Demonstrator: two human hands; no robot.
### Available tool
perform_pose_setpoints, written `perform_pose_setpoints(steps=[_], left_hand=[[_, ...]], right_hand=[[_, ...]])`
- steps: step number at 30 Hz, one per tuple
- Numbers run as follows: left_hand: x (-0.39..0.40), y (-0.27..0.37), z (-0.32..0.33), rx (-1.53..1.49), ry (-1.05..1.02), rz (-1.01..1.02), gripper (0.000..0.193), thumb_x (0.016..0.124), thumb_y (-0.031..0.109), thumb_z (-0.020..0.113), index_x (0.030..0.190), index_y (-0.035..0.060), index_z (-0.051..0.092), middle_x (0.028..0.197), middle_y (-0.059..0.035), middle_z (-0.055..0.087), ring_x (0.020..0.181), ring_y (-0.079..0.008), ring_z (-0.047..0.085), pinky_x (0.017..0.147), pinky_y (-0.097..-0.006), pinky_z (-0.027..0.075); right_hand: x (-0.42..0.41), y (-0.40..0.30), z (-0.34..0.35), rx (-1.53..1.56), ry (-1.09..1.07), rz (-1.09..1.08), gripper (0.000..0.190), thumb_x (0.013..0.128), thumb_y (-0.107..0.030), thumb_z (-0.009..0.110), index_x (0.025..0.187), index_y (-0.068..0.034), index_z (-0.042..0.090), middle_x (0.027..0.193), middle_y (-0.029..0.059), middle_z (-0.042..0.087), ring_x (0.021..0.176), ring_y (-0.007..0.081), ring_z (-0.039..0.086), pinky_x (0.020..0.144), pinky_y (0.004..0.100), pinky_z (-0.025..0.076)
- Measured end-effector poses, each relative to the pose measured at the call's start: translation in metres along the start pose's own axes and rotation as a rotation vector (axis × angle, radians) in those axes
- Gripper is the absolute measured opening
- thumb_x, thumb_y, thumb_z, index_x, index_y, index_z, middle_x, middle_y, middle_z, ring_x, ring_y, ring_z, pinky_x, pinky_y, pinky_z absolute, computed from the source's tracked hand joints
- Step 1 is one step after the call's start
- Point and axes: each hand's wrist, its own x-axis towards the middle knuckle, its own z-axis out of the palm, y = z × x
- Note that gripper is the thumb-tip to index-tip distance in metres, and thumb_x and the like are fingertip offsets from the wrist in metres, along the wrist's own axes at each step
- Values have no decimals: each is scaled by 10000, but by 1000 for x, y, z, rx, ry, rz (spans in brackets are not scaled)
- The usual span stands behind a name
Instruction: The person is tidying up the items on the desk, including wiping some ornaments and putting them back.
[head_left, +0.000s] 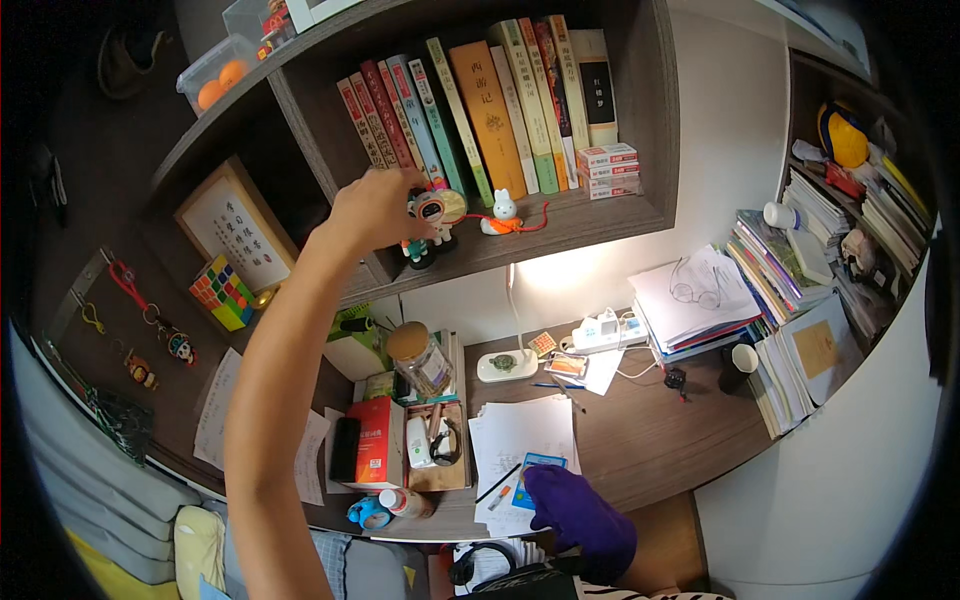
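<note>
My left hand (379, 206) reaches up to the shelf. Its thumb and fingers are around the left side of a small astronaut figurine (433, 211); whether they grip it is unclear. Just below stands a figurine in green and white (415, 249). To the right sits a white rabbit figurine (503, 212) with an orange body and a red cord. A purple cloth or mitt (581, 517) covers my right hand, hiding its fingers. It rests against a blue card (541, 465) on a stack of white papers (525, 427), beside a black pen (498, 483).
Books (487, 120) and small stacked boxes (609, 171) stand on the shelf. Left are a framed text (236, 225) and a puzzle cube (223, 292). On the desk are a lidded jar (421, 364), a red book (375, 442), a lamp base (508, 365) and a dark cup (739, 367).
</note>
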Motion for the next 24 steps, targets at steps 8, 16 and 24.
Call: perform_pose_setpoints(steps=[8, 16, 24], left_hand=[[19, 4, 14, 33, -156, -157, 361, 717, 278, 645, 1013, 76, 603, 853, -143, 627, 778, -290, 607, 692, -368, 471], [33, -10, 30, -52, -92, -66, 294, 744, 243, 622, 964, 49, 615, 848, -144, 627, 772, -287, 604, 674, -362, 467], [29, -24, 19, -282, -204, -18, 494, 633, 107, 724, 1087, 22, 550, 805, -140, 617, 757, -219, 597, 694, -329, 458]], right_hand=[[14, -1, 0, 63, -11, 35, 235, 729, -181, 596, 934, -72, 562, 832, 90, 557, 704, 212, 564, 569, 319, 455], [8, 1, -1, 119, -19, 50, 242, 720, -176, 602, 937, -74, 564, 850, 93, 559, 721, 220, 566, 586, 321, 458], [-14, 15, -6, 177, -26, 80, 249, 712, -171, 608, 939, -77, 567, 868, 96, 561, 738, 227, 568, 603, 323, 462]])
